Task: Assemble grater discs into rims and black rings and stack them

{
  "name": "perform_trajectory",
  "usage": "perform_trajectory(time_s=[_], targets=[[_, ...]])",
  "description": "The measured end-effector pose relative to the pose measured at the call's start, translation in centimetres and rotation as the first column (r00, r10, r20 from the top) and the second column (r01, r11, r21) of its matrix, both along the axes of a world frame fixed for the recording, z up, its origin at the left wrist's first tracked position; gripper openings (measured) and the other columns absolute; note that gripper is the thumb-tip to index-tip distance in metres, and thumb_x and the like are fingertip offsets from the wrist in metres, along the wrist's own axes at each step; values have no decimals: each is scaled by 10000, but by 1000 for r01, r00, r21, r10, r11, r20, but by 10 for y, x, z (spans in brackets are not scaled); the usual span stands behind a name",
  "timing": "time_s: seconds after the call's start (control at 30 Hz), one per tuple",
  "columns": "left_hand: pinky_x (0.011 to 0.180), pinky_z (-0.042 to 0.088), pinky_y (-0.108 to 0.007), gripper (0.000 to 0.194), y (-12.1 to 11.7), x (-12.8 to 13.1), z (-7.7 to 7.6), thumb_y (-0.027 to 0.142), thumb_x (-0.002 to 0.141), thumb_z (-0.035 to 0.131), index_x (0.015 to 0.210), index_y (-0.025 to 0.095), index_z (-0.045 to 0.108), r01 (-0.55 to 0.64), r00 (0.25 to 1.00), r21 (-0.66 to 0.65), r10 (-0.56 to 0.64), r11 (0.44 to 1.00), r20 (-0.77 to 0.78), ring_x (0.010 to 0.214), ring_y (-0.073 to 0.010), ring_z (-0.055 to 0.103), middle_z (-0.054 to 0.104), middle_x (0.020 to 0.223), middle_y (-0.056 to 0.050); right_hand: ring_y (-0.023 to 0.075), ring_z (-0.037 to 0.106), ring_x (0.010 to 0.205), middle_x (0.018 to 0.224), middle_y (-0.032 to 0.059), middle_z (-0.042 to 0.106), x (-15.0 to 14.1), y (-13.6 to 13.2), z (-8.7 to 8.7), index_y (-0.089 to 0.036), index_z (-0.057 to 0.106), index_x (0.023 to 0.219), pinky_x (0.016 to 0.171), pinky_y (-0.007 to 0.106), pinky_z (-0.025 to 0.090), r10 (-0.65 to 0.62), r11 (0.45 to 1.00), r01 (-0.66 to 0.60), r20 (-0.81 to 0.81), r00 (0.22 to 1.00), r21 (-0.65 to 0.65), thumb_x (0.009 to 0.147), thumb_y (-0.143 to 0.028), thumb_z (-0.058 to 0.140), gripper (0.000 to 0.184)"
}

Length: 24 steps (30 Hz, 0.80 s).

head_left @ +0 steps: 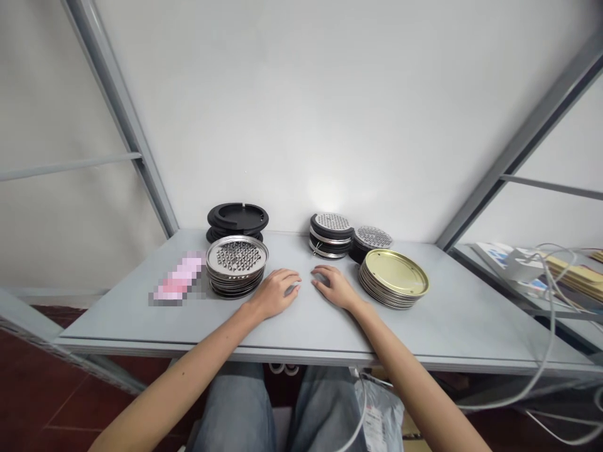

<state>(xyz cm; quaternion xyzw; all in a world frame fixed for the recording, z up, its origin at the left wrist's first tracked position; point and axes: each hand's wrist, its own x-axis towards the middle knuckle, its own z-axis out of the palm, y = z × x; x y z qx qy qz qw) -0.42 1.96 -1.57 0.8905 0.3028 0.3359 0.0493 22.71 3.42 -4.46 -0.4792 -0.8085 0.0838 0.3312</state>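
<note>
My left hand (277,292) rests on the grey table with its fingers apart, holding nothing. Just left of it stands a stack of round metal grater plates (237,267), the top one full of raised holes. My right hand (334,287) also lies on the table, fingers loosely spread and nothing in them. To its right is a stack of gold-coloured round metal lids (396,276). Behind the left stack sit black round plastic trays (238,218). Beyond my right hand are black round pieces topped with perforated metal discs (332,235), beside another such disc (374,238).
A blurred-out pink item (181,276) lies at the table's left. White wall and grey metal posts (125,113) bound the back and sides. On the right, a lower shelf holds papers and a white device (522,267) with cables. A plastic-wrapped parcel (384,411) is under the table.
</note>
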Motion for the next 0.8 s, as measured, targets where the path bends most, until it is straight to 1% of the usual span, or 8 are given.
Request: perform_trajectory(time_s=[0.1,0.17,0.27,0.33,0.4,0.5,0.67,0.8], targets=[[939,474,-395,215,-14,-1,23,197,901,504,1059,180,649,36,999,130,-39,991,19,1030,-219,599,664,1106,-86,266,592,1091,1146,123,649,1,0,0,-185,658,1062,977,440,444,8,1000,-8,-12,1000,-12,852,-307,559,262],[953,462,-401,223,-23,-6,43,213,903,507,1077,187,643,13,999,177,-21,984,40,1058,-221,586,656,1125,-86,264,592,1086,1141,123,649,1,1,1,-186,656,1063,978,444,441,16,1000,-16,-13,1000,-17,853,-299,556,259],[1007,426,-425,228,-25,-23,69,257,902,518,1091,210,638,-98,994,174,89,980,60,1123,-232,558,636,1157,-82,263,595,1076,1137,122,649,2,2,0,-191,654,1060,970,449,444,29,999,-29,-4,1000,-18,852,-288,552,251],[1012,423,-433,248,-20,-37,79,298,895,534,1101,203,634,-188,982,159,188,969,13,1144,-250,548,622,1180,-89,260,596,1075,1134,124,649,2,3,0,-184,653,1056,971,444,444,33,999,-33,1,999,-18,852,-287,550,251],[1022,410,-464,290,-11,-52,82,331,886,542,1127,191,624,-263,959,173,277,949,-63,1175,-281,531,607,1215,-104,257,597,1076,1127,127,651,3,3,1,-177,654,1049,975,436,443,35,999,-34,3,999,-19,852,-289,549,250],[1029,400,-494,358,-2,-68,78,377,872,554,1164,177,610,-330,916,178,360,927,-178,1216,-320,507,584,1270,-127,257,602,1065,1118,129,656,2,3,2,-170,659,1031,966,433,451,30,999,-30,-1,1000,-21,853,-291,549,242],[1002,430,-474,358,-8,-73,76,409,886,521,1144,184,627,-355,879,149,384,923,-284,1179,-320,547,610,1252,-113,245,622,1020,1078,122,676,-1,-4,8,-164,673,1006,940,417,470,51,999,-51,-45,998,-3,868,-283,531,231],[1002,428,-467,366,-12,-69,85,389,889,516,1159,166,623,-353,875,150,383,923,-297,1180,-314,547,608,1256,-123,228,628,1016,1067,96,689,1,-16,28,-194,681,987,930,398,476,50,991,-36,-108,993,133,880,-249,503,215]])
